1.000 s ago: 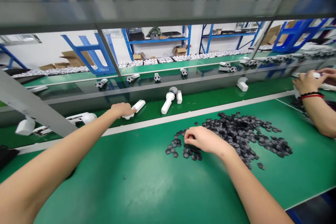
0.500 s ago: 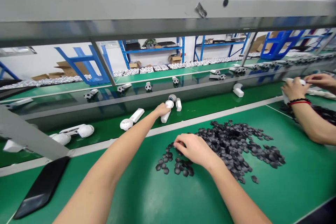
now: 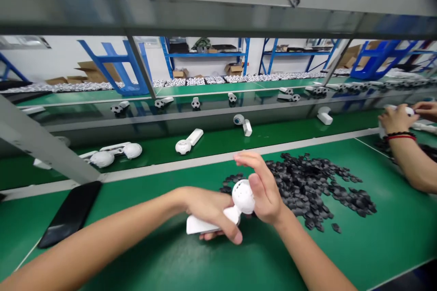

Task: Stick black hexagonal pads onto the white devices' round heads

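Observation:
My left hand [image 3: 211, 211] grips the white handle [image 3: 205, 224] of a white ball-headed device, low over the green bench. The round head [image 3: 243, 197] stands up from the handle, and my right hand [image 3: 264, 191] is against it, with the thumb on its side and the fingers rising behind. Whether that hand also pinches a small piece is hidden. Just behind my right hand lies a spread pile of black hexagonal pieces [image 3: 317, 186]. At the far right, a co-worker's hands [image 3: 398, 118] hold a white object.
A black smartphone [image 3: 71, 213] lies on the bench at left. Behind the bench's white edge strip, a green conveyor belt [image 3: 218, 145] carries white devices [image 3: 184, 145]. A grey metal beam [image 3: 218, 9] crosses above, and a diagonal strut [image 3: 41, 141] stands at left.
My left hand has brought the white device from the belt to the bench in front of me. My right hand has risen from the black pieces and now meets the device's head.

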### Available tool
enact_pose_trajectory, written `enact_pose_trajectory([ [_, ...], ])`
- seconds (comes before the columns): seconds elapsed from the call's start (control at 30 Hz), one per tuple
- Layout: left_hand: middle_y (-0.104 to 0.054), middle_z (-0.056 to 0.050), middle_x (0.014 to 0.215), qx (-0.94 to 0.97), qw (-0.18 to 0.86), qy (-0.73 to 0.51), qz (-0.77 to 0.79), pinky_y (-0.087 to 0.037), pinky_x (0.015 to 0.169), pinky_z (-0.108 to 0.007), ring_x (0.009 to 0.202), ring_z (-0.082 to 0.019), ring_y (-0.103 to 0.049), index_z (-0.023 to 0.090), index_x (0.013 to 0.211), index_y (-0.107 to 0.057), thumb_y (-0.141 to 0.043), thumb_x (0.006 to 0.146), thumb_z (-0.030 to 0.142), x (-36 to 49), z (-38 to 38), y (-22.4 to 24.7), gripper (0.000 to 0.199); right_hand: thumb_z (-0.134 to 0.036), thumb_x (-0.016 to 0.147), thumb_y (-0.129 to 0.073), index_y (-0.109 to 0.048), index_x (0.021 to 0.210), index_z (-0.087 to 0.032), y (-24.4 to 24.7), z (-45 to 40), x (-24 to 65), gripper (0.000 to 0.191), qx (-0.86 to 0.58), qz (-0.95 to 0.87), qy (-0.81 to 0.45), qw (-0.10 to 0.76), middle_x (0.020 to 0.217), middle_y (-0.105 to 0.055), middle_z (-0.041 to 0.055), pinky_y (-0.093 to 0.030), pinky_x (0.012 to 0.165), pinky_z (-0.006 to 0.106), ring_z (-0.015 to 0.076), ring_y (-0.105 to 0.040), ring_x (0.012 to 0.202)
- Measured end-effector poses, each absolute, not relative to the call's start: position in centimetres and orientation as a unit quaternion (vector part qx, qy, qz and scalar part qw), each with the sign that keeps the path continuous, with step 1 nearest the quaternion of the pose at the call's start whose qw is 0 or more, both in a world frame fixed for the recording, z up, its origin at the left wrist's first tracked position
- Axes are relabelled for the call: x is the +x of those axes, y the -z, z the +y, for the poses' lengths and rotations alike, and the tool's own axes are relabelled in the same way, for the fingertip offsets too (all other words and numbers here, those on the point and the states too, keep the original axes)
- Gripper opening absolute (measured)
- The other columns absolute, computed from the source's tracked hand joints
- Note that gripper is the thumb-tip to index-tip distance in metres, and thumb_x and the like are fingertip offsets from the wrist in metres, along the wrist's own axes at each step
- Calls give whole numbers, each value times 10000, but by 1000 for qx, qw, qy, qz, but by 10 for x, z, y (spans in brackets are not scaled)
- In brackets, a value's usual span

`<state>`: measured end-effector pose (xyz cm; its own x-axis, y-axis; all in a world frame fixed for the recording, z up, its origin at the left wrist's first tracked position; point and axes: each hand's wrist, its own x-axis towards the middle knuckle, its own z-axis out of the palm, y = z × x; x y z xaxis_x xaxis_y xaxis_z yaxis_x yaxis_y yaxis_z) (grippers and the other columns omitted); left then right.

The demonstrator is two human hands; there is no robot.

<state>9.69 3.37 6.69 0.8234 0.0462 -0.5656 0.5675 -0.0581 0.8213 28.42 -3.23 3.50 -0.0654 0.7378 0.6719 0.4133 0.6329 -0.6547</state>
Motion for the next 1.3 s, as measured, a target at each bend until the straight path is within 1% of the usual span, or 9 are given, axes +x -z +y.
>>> enact_pose_trajectory([
  [0.13,-604,15,683,695,674,-3,249,-440,433,-221,519,-134,-561,207,846,-591,-822,766,326,63,20,-44,271,-495,1102,-294,-621,1254,-279,-42,-34,281,420,-438,-723,-230,481,1229,-656,95,-523,964,412,274,-638,1129],
  [0.23,-560,30,672,562,762,-122,296,-435,399,-194,482,-118,-532,201,1132,-564,-734,856,483,45,18,-15,430,-399,1071,-475,-673,1107,-272,-37,-22,297,238,-504,-765,-235,325,1087,-681,56,-515,869,356,241,-653,1001],
  [0.33,-552,41,684,504,796,-191,274,-512,443,-228,494,-116,-523,224,1390,-444,-713,877,471,34,11,8,630,-329,1018,-584,-715,977,-270,-25,-13,316,149,-538,-786,-234,195,1008,-670,28,-495,810,329,217,-649,903],
  [0.43,-566,29,741,525,777,-231,257,-548,512,-255,541,-119,-556,220,1398,-457,-726,873,479,28,7,18,644,-286,989,-625,-750,969,-286,-16,-12,326,127,-545,-785,-265,131,1000,-662,19,-489,783,308,204,-650,864],
  [0.63,-602,23,747,549,747,-196,319,-498,469,-225,512,-113,-582,191,1139,-491,-725,872,562,23,7,20,514,-294,942,-693,-764,1006,-304,-12,-14,323,96,-561,-772,-282,95,1020,-650,19,-497,804,304,206,-662,866],
  [0.77,-632,12,760,534,757,-220,307,-561,493,-251,613,-152,-627,221,1208,-398,-733,879,558,26,3,18,578,-323,963,-666,-760,986,-295,-12,-12,319,101,-570,-773,-264,86,1026,-658,27,-501,780,306,207,-665,852],
  [0.93,-621,-6,891,498,761,-253,331,-590,502,-290,593,-132,-628,236,1225,-390,-787,838,537,28,4,18,631,-361,982,-635,-767,998,-300,-13,-13,319,146,-567,-785,-238,75,1048,-668,38,-507,800,319,223,-672,896],
  [1.1,-620,-1,868,502,765,-247,319,-581,506,-278,594,-134,-633,240,1260,-385,-768,863,529,25,5,16,623,-376,982,-641,-738,1008,-294,-13,-13,319,130,-572,-786,-224,63,1063,-670,34,-506,797,323,228,-663,928],
  [1.3,-626,26,827,506,776,-238,293,-580,518,-277,581,-134,-640,317,1435,-252,-735,913,480,24,3,10,730,-364,974,-662,-731,1013,-285,-14,-10,322,112,-559,-791,-239,61,1076,-678,31,-496,842,329,236,-655,993],
])
